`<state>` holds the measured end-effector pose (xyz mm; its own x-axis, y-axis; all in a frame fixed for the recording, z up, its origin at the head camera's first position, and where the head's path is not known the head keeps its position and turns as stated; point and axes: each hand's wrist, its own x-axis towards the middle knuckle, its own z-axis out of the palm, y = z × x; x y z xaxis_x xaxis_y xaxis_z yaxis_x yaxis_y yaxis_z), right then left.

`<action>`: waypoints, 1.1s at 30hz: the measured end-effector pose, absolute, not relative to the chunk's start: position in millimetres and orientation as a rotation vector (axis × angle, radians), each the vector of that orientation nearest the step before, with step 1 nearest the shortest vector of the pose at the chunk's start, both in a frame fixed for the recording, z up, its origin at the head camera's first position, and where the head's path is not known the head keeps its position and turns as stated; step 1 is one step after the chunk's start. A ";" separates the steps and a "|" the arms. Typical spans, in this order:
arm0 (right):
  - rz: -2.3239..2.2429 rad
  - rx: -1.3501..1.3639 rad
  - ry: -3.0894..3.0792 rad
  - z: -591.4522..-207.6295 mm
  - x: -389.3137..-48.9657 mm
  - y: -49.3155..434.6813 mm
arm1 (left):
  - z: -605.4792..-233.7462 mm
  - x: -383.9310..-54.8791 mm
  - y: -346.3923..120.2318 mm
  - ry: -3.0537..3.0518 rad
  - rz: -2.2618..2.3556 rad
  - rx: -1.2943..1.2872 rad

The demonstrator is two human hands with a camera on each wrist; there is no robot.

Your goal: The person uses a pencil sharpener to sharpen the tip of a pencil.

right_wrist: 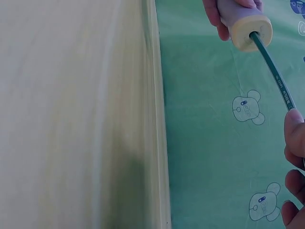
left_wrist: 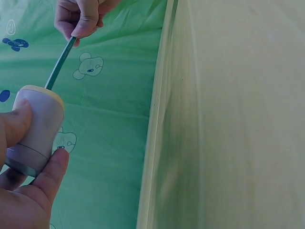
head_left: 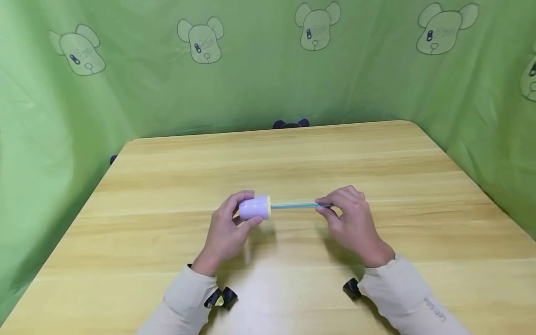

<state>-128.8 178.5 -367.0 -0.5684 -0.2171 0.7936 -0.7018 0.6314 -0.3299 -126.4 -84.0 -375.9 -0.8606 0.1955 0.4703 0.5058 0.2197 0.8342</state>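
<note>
A purple pencil sharpener (head_left: 253,208) with a pale yellow end lies sideways in the left hand (head_left: 228,228), whose fingers and thumb grip its body above the table. From the hole in the yellow end (right_wrist: 251,32) a green pencil (head_left: 293,205) sticks out to the right. Thumb and fingers of the right hand (head_left: 349,218) pinch the pencil near its far end. Printed lettering shows along the pencil in the right wrist view. The pencil's tip is hidden inside the sharpener.
A light wood-grain table (head_left: 293,163) spreads beneath both hands. Green curtains (head_left: 259,83) with bear-head prints hang behind it and along its sides. Black wrist devices (head_left: 352,289) sit at the cuffs of the light sleeves (head_left: 398,288).
</note>
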 end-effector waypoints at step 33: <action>0.820 0.609 -2.324 -362.4 -129.0 180.0 | -377.0 -125.1 -83.5 -2.261 -1.610 -0.685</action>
